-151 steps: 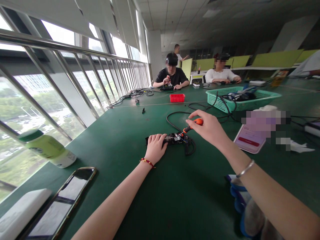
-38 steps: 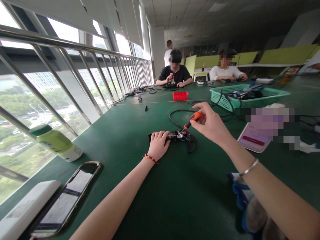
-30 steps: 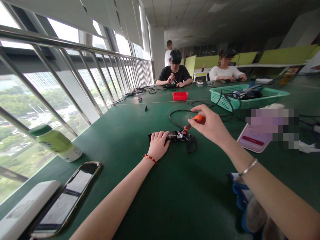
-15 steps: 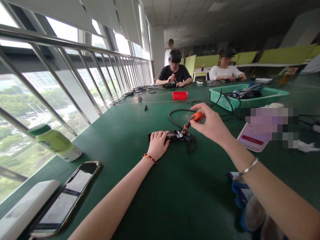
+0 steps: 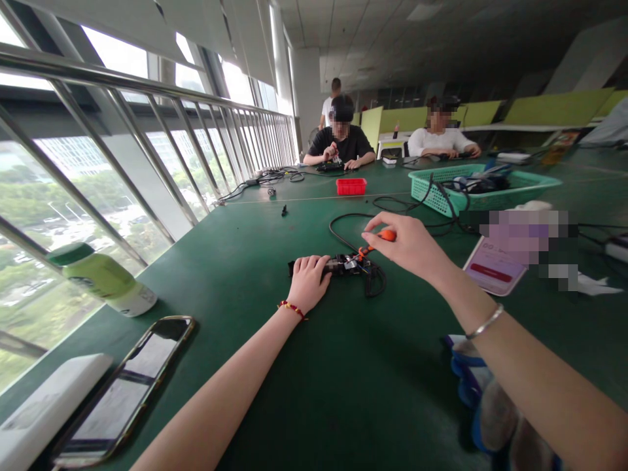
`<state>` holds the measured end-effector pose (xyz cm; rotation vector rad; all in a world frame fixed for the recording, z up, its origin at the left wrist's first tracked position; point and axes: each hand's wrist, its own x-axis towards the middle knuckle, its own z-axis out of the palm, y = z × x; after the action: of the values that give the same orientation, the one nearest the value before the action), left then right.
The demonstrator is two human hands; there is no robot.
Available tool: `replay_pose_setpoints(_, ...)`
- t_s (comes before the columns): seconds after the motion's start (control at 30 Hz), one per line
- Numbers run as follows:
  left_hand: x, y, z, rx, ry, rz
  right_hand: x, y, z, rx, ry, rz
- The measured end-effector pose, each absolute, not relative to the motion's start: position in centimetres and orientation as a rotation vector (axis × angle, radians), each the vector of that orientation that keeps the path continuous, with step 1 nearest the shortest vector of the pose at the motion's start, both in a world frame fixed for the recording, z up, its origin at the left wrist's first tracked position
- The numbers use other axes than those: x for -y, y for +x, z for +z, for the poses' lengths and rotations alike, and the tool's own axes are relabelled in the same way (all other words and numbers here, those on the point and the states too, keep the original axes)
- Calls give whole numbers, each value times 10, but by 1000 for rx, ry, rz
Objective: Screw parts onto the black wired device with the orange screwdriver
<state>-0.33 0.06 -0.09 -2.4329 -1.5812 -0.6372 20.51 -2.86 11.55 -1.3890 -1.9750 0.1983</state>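
Observation:
On the green table lies a dark elongated device [image 5: 338, 264] with exposed metal and wiring at its right end; its exact kind is unclear. My left hand [image 5: 309, 282] is closed over the device's left part, pressing it to the tabletop. In the fingers of my right hand [image 5: 413, 244] is an orange-and-black screwdriver [image 5: 388, 235], tilted low with its tip toward the exposed end. Whether the tip touches a screw is too small to tell. A black cable [image 5: 377, 286] loops beside the device's right end.
A red bin [image 5: 351, 187] and a green basket [image 5: 426, 195] of dark items stand farther back. A phone [image 5: 132, 386], a white box [image 5: 53, 409] and a green bottle [image 5: 103, 278] are at left. Blue-and-grey gloves [image 5: 495, 405] lie under my right forearm. People sit across the table.
My right hand has dropped slightly, and the screwdriver leans closer to horizontal than before. The left hand stays on the device. The whole view has shifted slightly.

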Motion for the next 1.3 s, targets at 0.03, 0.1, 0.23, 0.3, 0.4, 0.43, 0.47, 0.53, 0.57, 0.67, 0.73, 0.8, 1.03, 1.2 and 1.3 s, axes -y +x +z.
replay_pose_setpoints(0.03,-1,-3,-1,1580,-2430,-636,28,204,118,1999,-1415,181)
replay_pose_setpoints(0.1,-1,-3,-1,1585,-2423,-636,27,202,124,2049,-1437,156)
replay_pose_setpoints(0.23,0,-4,-1,1583,-2431,-645,20,202,138,2230,-1381,143)
replay_pose_setpoints(0.3,1,-4,-1,1579,-2436,-653,18,203,142,2284,-1374,135)
replay_pose_setpoints(0.4,0,-4,-1,1576,-2435,-655,21,202,143,2277,-1455,163)
replay_pose_setpoints(0.43,0,-4,-1,1576,-2436,-656,23,201,141,2260,-1496,183)
replay_pose_setpoints(0.47,0,-4,0,1576,-2437,-657,25,200,139,2246,-1522,212)
replay_pose_setpoints(0.53,0,-4,0,1579,-2437,-663,29,199,135,2208,-1544,192)
replay_pose_setpoints(0.57,1,-3,1,1581,-2437,-665,31,199,132,2191,-1539,175)
replay_pose_setpoints(0.67,1,-3,1,1587,-2439,-662,35,201,122,2063,-1471,192)
replay_pose_setpoints(0.73,1,-3,1,1586,-2437,-661,35,203,116,1948,-1414,170)
replay_pose_setpoints(0.8,1,-3,0,1581,-2436,-661,34,204,110,1901,-1310,203)
replay_pose_setpoints(1.03,0,-3,1,1585,-2439,-662,29,204,103,1768,-1475,6)
replay_pose_setpoints(1.2,0,-4,1,1586,-2450,-651,25,207,102,1712,-1416,94)
replay_pose_setpoints(1.3,0,-4,1,1587,-2446,-646,22,209,101,1699,-1406,134)
